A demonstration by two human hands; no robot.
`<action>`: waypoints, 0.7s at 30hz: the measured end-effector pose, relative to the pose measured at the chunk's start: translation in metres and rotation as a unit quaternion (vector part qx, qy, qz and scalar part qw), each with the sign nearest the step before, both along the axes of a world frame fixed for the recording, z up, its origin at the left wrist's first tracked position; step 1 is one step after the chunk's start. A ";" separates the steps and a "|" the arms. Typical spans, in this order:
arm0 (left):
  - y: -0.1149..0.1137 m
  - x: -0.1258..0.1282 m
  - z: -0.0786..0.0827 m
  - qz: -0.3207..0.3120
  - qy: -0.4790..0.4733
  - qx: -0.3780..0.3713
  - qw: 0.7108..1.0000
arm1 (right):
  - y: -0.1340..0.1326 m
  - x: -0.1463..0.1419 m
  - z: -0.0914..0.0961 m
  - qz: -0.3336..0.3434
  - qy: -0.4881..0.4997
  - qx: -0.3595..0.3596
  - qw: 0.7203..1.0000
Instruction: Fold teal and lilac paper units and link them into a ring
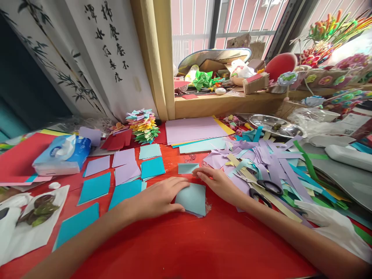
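Note:
A stack of light blue square papers lies on the red table in front of me. My left hand rests at its left edge, fingers stretched along the top side and thumb apart near the lower left. Just beyond the stack is a small folded light blue paper. My right hand reaches in from the right with its fingers extended, the tips at or close to the folded paper's right corner. Whether they touch it I cannot tell. Neither hand visibly grips anything.
Blue paper squares and purple ones lie in piles to the left. On the right are paper strips with black-handled scissors. Behind stand a tower of folded papers, larger purple sheets and a metal plate.

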State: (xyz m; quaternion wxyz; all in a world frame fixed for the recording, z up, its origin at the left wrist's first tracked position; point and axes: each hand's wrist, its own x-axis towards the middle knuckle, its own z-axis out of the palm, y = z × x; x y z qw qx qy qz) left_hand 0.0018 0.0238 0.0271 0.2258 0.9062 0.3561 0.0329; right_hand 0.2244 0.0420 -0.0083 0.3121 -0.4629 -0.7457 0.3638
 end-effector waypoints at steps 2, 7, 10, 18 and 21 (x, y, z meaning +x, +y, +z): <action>0.002 -0.001 -0.002 0.005 0.011 -0.009 1.000 | 0.000 0.000 0.000 -0.001 0.002 0.004 1.000; 0.006 -0.006 -0.007 0.012 0.010 -0.026 1.000 | -0.001 -0.001 0.004 0.010 -0.001 0.009 1.000; 0.007 -0.006 -0.007 0.013 0.005 -0.032 0.999 | -0.002 0.000 0.004 0.010 -0.003 0.012 1.000; 0.005 -0.005 -0.006 0.007 0.035 -0.020 0.999 | -0.002 0.000 0.003 0.004 -0.018 0.029 0.999; 0.004 -0.004 -0.007 -0.013 0.036 -0.002 0.999 | -0.003 0.000 0.003 0.011 -0.022 0.028 0.999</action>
